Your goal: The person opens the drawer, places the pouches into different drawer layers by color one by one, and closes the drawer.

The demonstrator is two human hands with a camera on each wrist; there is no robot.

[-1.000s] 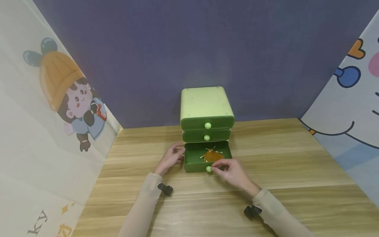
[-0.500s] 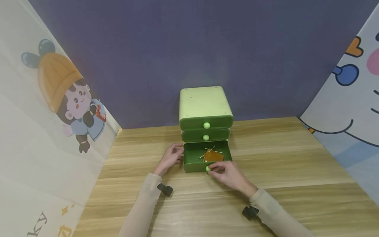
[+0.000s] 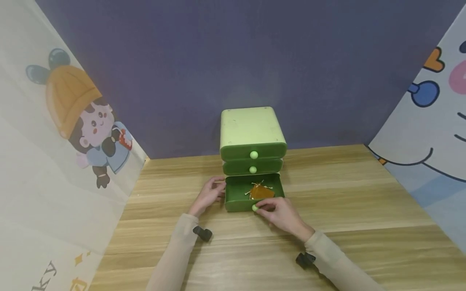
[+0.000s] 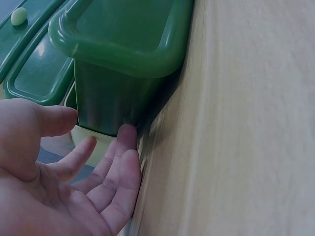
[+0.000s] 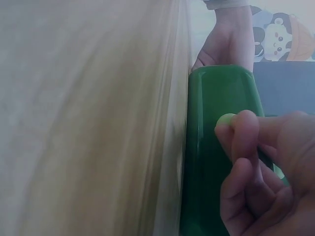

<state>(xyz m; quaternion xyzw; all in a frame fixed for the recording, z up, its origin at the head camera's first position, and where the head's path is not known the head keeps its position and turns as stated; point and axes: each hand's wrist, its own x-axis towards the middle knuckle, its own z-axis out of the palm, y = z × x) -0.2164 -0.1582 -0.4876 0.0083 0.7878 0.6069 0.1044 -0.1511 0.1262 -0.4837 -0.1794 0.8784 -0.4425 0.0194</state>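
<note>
A small pale-green cabinet (image 3: pixel 251 126) has its bottom drawer (image 3: pixel 236 205) pulled out. An orange pouch-like thing (image 3: pixel 262 192) with pale cord ends lies in that drawer. My right hand (image 3: pixel 284 216) pinches the drawer's round light-green knob (image 5: pixel 226 119) between thumb and index finger; the other fingers are curled. At the cabinet's left side, my left hand (image 4: pixel 74 182) is held with its fingers loosely bent. Its fingertips touch the cabinet's pale front edge and the drawer's side wall.
Two upper drawers, the top one (image 3: pixel 236 152) and the middle one (image 3: pixel 236 167), are pushed in. The cabinet stands on a wooden tabletop (image 3: pixel 346 194) near a dark blue back wall (image 3: pixel 182 81). Cartoon-printed panels flank both sides.
My right hand has shifted slightly left, and its thumb and finger now cover more of the knob. The left hand and the drawer look unchanged.
</note>
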